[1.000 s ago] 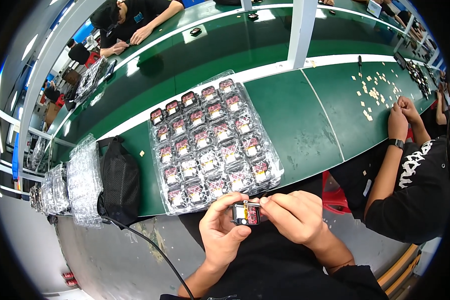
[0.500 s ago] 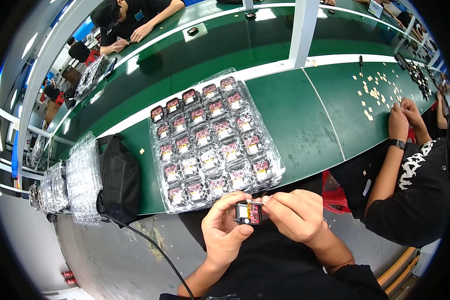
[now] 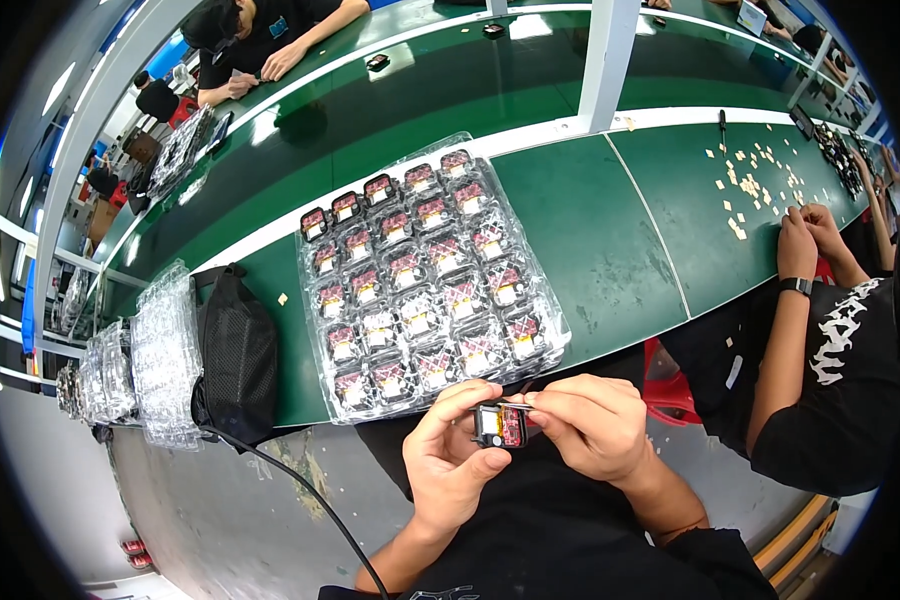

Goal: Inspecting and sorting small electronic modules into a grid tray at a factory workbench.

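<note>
We record one small black-framed device, red and yellow parts showing, held in the air just off the bench's near edge. Left hand: thumb and fingers curved, gripping the device's left side. Right hand: fingertips pinching a thin grey item, mostly hidden, at the device's upper right corner. We count further: one clear tray of similar devices, reaching the near edge; one black bag, bench's left end; clear trays stacked beside it.
</note>
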`<state>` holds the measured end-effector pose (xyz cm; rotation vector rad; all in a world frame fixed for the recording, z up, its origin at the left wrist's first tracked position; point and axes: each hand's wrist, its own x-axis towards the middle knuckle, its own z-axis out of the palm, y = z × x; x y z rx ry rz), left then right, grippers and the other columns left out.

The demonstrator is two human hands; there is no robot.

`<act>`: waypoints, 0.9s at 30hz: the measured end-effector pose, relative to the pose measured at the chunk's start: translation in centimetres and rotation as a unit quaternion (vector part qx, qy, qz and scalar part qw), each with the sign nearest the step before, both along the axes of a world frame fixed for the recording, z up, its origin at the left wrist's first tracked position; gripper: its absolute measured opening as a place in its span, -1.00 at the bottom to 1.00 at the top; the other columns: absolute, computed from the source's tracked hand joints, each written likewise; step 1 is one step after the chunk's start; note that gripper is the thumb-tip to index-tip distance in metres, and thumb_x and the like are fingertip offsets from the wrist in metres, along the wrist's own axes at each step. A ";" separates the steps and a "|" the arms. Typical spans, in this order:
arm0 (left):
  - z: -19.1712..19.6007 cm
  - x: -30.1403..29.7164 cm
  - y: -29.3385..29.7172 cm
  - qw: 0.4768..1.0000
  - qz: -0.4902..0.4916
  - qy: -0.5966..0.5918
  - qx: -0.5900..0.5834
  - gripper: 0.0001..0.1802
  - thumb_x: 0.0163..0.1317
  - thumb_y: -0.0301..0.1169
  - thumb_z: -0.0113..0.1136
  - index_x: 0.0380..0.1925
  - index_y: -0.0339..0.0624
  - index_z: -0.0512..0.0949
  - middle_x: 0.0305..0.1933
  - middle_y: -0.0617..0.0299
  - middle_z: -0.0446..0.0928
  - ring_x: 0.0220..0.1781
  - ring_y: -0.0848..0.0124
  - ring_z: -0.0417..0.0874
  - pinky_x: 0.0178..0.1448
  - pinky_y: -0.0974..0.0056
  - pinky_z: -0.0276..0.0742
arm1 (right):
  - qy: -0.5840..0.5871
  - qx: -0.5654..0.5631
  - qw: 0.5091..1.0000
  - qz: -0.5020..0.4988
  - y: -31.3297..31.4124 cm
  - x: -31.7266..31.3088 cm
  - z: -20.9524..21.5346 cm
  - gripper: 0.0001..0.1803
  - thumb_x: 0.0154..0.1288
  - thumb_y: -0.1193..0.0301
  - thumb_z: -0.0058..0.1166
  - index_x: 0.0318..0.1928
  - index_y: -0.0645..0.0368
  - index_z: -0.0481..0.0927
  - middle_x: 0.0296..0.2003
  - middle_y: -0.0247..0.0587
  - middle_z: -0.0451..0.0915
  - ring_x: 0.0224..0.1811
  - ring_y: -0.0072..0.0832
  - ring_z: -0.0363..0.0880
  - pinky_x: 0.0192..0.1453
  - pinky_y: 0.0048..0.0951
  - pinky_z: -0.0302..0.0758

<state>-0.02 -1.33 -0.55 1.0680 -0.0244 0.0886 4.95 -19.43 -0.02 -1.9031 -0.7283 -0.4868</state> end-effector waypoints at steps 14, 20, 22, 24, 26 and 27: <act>0.0 0.0 0.1 1.000 0.003 -0.020 0.023 -0.30 0.16 -0.42 0.60 0.25 -0.50 0.51 0.33 -0.02 0.44 0.30 0.19 0.63 0.38 0.19 0.54 | -0.006 -0.013 1.000 -0.009 0.3 -0.1 0.0 -0.76 0.14 0.54 0.43 -0.14 0.23 0.76 -0.35 -0.25 0.71 -0.40 -0.39 0.74 -0.37 -0.43 0.63; 0.0 -0.2 0.4 0.999 0.016 -0.005 0.035 -0.30 0.15 -0.46 0.60 0.27 -0.48 0.53 0.36 -0.03 0.46 0.27 0.22 0.65 0.33 0.24 0.57 | -0.096 -0.083 0.990 -0.053 0.4 -0.1 -0.8 -0.73 0.10 0.50 0.42 -0.14 0.22 0.76 -0.38 -0.31 0.68 -0.54 -0.49 0.60 -0.48 -0.46 0.51; 0.1 -0.2 0.6 0.999 0.018 0.012 0.048 -0.30 0.14 -0.43 0.61 0.26 -0.47 0.56 0.34 -0.02 0.48 0.25 0.26 0.65 0.30 0.27 0.57 | -0.132 -0.092 0.985 -0.062 0.4 0.0 -1.1 -0.75 0.12 0.48 0.40 -0.15 0.23 0.76 -0.37 -0.32 0.67 -0.57 -0.52 0.55 -0.51 -0.48 0.44; 0.6 -0.2 0.8 0.998 0.016 0.014 0.054 -0.31 0.13 -0.41 0.62 0.24 -0.47 0.57 0.33 -0.03 0.49 0.23 0.29 0.65 0.27 0.29 0.58 | -0.131 -0.082 0.986 -0.058 0.5 -0.1 -1.2 -0.75 0.10 0.50 0.40 -0.16 0.25 0.76 -0.37 -0.31 0.68 -0.57 -0.52 0.55 -0.52 -0.49 0.44; 0.7 -0.2 0.8 0.998 0.015 0.015 0.059 -0.31 0.12 -0.38 0.63 0.23 -0.47 0.58 0.33 -0.03 0.50 0.22 0.32 0.65 0.24 0.31 0.58 | -0.131 -0.072 0.987 -0.053 0.5 -0.1 -1.3 -0.74 0.09 0.51 0.39 -0.16 0.26 0.76 -0.37 -0.31 0.68 -0.57 -0.52 0.55 -0.52 -0.50 0.43; 0.6 -0.2 0.7 0.998 0.023 0.015 0.058 -0.31 0.12 -0.37 0.64 0.22 -0.46 0.59 0.32 -0.02 0.51 0.18 0.34 0.66 0.20 0.34 0.59 | -0.138 -0.077 0.986 -0.054 0.5 -0.2 -1.3 -0.73 0.07 0.53 0.38 -0.16 0.27 0.76 -0.36 -0.30 0.68 -0.57 -0.52 0.55 -0.52 -0.50 0.43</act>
